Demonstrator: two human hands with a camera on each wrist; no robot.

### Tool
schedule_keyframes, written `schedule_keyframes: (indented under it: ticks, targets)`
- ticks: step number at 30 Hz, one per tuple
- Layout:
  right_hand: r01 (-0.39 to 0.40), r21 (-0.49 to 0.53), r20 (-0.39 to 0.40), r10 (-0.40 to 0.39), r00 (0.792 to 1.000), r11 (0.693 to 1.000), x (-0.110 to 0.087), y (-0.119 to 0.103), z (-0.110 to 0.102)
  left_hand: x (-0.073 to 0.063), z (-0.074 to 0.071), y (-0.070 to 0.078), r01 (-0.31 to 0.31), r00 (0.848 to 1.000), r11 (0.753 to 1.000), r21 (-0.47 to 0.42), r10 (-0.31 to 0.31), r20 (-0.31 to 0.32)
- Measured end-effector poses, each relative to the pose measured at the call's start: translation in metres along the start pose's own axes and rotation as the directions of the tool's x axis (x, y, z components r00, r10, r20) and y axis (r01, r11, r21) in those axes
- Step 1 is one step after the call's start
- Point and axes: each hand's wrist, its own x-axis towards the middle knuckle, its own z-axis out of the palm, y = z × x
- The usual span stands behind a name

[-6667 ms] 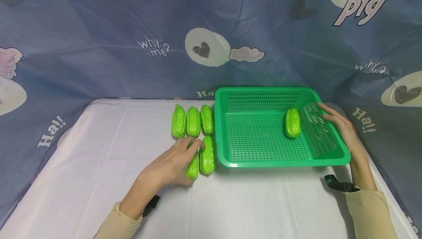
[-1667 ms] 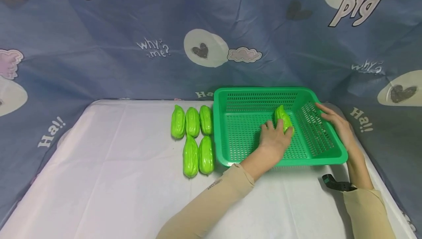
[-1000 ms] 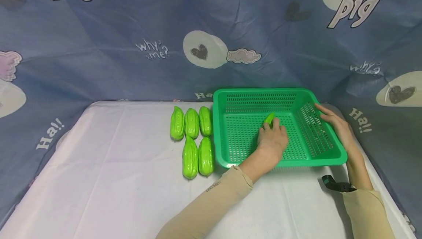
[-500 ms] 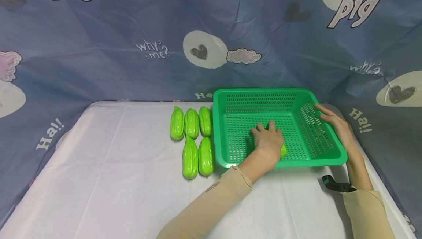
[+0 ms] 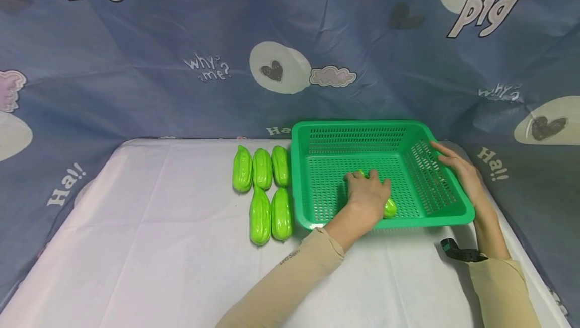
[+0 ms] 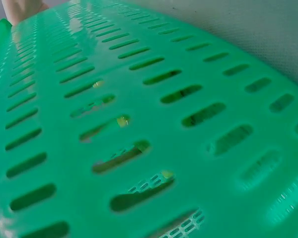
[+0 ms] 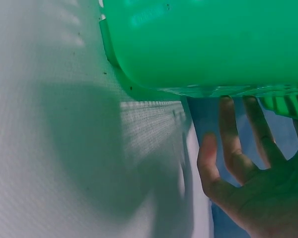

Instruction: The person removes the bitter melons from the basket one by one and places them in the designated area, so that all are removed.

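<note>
In the head view my left hand [image 5: 366, 198] is inside the green plastic basket [image 5: 312, 225], fingers bent over a shiny light-green bitter melon [image 5: 390, 209]. Most of that bitter melon is hidden under the hand; one end peeks out beyond the fingers and the other by the palm's right side. My right hand [image 5: 463, 174] rests against the basket's right end, its fingers fairly straight along the rim. From the right wrist view, the same hand [image 7: 260, 168] shows extended fingers reaching to the basket's outer side [image 7: 208, 49]. The left wrist view is filled by the slotted basket wall [image 6: 139, 109].
Left of the basket, several more bitter melons lie side by side on the white cloth in two rows: a back row [image 5: 262, 169] and a front row [image 5: 260, 217]. A printed blue curtain [image 5: 181, 91] hangs behind the table.
My left hand went from the melons on the cloth into the basket. The melon lying there came from the right end toward the basket's front middle and is now tilted. The right hand stayed.
</note>
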Motion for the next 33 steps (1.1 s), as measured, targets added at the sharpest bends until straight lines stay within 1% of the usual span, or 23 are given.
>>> schedule_keyframes:
  ticks: [2,5,8,11,14,18,21,27,31,33]
  targets:
    - [0.003,0.011,0.001,-0.003,1.0,1.0,0.0003,0.0003,0.0,-0.0003,0.0008,-0.0005,-0.01,1.0,1.0,-0.006,0.01,-0.016]
    - [0.017,0.055,0.022,-0.018,1.0,0.998,0.0006,0.0014,-0.0011,-0.0009,0.0016,-0.0013,-0.032,0.999,0.999,-0.015,0.031,-0.037]
    - [0.026,0.062,0.028,-0.027,0.999,0.998,0.0005,0.0023,-0.0017,-0.0011,0.0023,-0.0016,-0.039,0.999,0.999,-0.017,0.038,-0.034]
    - [0.028,0.039,0.024,-0.029,0.999,0.999,0.0004,0.0027,-0.0019,-0.0012,0.0026,-0.0016,-0.041,0.999,0.999,-0.007,0.041,-0.025]
    - [0.029,0.017,0.019,-0.03,0.999,0.999,0.0,0.0029,-0.002,-0.0011,0.0023,-0.0014,-0.038,0.999,0.999,0.021,0.038,-0.024]
    - [0.026,0.022,0.02,-0.027,0.999,0.999,-0.0006,0.0032,-0.002,-0.001,0.0009,-0.0012,-0.001,1.0,0.999,0.05,0.002,-0.009]
    - [0.018,0.028,0.021,-0.019,1.0,0.999,-0.0012,0.0024,-0.0018,-0.0011,-0.0002,-0.0017,0.028,1.0,0.998,0.055,-0.028,0.004]
    - [0.013,0.024,0.018,-0.013,1.0,1.0,-0.0029,0.0018,-0.0017,-0.0011,-0.0008,-0.0015,0.05,0.999,0.996,0.078,-0.049,-0.013]
    - [0.02,0.019,0.021,-0.021,1.0,1.0,-0.0022,0.0017,-0.0013,-0.0006,-0.0024,-0.0032,0.065,0.998,0.993,0.099,-0.064,-0.007]
    - [0.021,0.012,0.021,-0.021,1.0,1.0,-0.0024,0.0016,-0.0013,-0.001,-0.003,-0.0047,0.068,0.998,0.993,0.097,-0.067,-0.013]
